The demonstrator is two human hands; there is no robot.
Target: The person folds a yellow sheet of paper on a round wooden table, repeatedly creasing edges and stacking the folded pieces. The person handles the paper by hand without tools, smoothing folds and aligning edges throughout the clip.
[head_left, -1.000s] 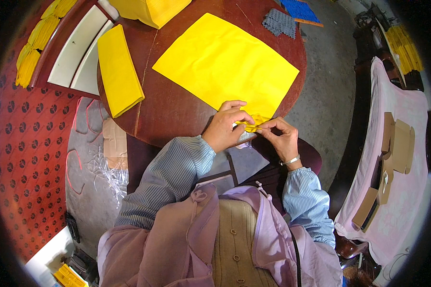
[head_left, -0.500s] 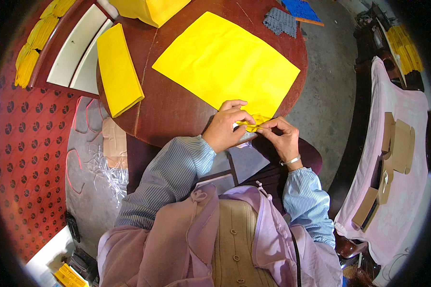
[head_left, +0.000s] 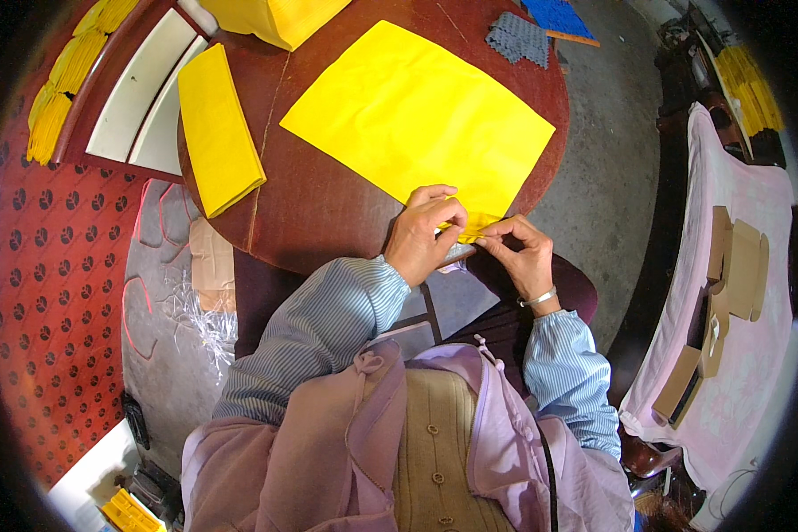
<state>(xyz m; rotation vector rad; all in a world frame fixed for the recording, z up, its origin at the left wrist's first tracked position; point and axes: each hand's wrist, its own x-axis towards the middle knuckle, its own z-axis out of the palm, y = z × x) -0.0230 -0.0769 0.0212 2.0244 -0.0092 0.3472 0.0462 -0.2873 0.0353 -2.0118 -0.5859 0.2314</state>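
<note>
A flat yellow fabric sheet (head_left: 426,106) lies across the front of the round reddish-brown table (head_left: 310,208). Its near corner is bunched into small folds at the table's edge. My right hand (head_left: 521,253) pinches this gathered edge between thumb and forefinger. Just to the left, my left hand (head_left: 424,232) is curled over the same edge, thumb and forefinger closing on the cloth, other fingers resting on the sheet. Its fingertips partly hide the folds. To the left on the table lies a folded stack of yellow fabric (head_left: 222,133).
More yellow fabric (head_left: 284,18) sits at the table's far side, near a grey textured mat (head_left: 519,40). Opened cardboard boxes (head_left: 714,328) rest on a pink-covered bench (head_left: 754,213) to the right. Plastic strands (head_left: 208,328) litter the floor at left.
My left hand has shifted slightly right, its forearm moving with it. The pinched edge of the yellow sheet now sits lower and flatter. My right hand is nearly still.
</note>
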